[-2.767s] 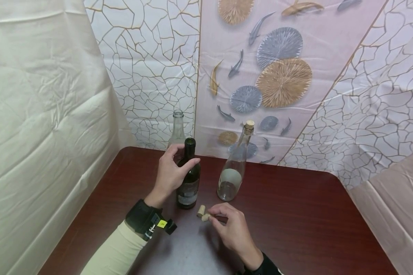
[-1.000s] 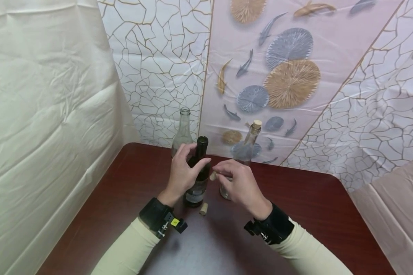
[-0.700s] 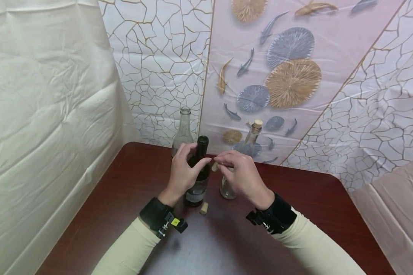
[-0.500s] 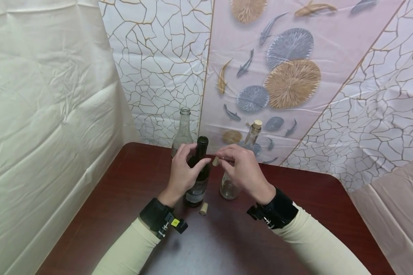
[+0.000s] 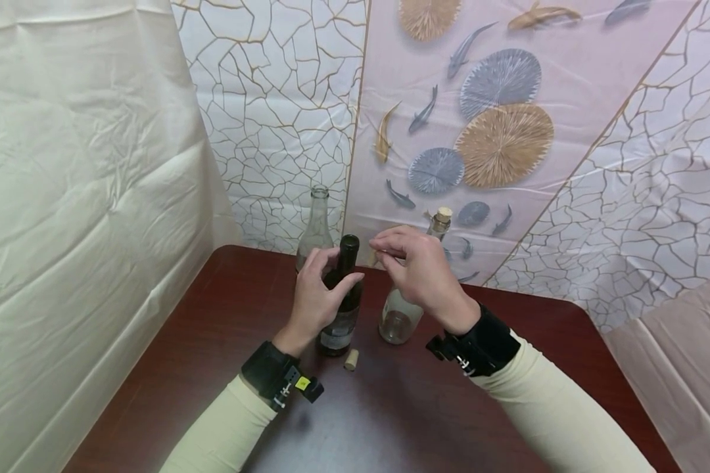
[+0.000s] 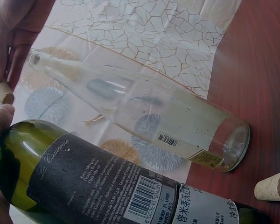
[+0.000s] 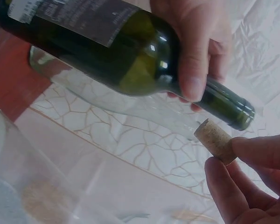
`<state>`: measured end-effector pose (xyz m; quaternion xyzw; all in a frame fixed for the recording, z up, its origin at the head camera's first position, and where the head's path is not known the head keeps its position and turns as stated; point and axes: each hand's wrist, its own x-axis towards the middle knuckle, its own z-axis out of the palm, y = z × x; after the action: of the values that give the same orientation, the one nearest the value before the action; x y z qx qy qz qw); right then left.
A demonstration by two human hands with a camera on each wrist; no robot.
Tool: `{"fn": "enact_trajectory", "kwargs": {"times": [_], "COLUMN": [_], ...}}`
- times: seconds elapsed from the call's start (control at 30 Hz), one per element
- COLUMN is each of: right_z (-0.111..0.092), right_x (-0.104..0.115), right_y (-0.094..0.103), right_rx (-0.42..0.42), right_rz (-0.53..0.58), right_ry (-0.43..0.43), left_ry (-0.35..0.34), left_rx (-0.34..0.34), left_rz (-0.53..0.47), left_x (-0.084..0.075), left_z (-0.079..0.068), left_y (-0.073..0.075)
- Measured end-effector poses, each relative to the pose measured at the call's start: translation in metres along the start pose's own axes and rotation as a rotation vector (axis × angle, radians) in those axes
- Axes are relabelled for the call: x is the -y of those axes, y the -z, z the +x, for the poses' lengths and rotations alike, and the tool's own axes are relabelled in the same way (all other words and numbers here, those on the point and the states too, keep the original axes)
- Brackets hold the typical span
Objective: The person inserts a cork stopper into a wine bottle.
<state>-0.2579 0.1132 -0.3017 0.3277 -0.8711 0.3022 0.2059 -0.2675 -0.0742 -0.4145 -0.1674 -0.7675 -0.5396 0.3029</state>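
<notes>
My left hand (image 5: 316, 295) grips a dark green wine bottle (image 5: 338, 325) around its neck and shoulder. The bottle stands upright on the table, and its open mouth points up. Between thumb and fingertips, my right hand (image 5: 417, 272) pinches a small cork (image 7: 215, 142). In the right wrist view this cork is close beside the bottle's neck, just short of the mouth. A second cork (image 5: 352, 360) lies on the table in front of the bottle's base, and shows in the left wrist view too.
Behind my right hand stands a clear bottle (image 5: 396, 322) with a cork stopper (image 5: 444, 214) in its mouth. An uncorked clear bottle (image 5: 317, 223) is behind the green one, at the back of the red-brown table (image 5: 509, 387). Patterned cloth (image 5: 272, 118) hangs behind the table.
My right hand has picked up one of the two loose corks from the table and raised it toward the height of the green bottle's mouth. The left hand keeps its grip.
</notes>
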Motion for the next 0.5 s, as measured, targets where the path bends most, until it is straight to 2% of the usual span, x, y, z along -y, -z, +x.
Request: {"fn": "enact_trajectory", "kwargs": {"times": [0.5], "right_z": [0.023], "right_x": [0.014], "right_y": [0.015], "right_rx": [-0.03], "right_rz": [-0.036], "right_ry": [0.055], "left_ry": [-0.006], "left_rx": [0.004], "left_rz": [-0.022], "left_x": [0.001], "left_z": [-0.001], "left_y": [-0.001]}}
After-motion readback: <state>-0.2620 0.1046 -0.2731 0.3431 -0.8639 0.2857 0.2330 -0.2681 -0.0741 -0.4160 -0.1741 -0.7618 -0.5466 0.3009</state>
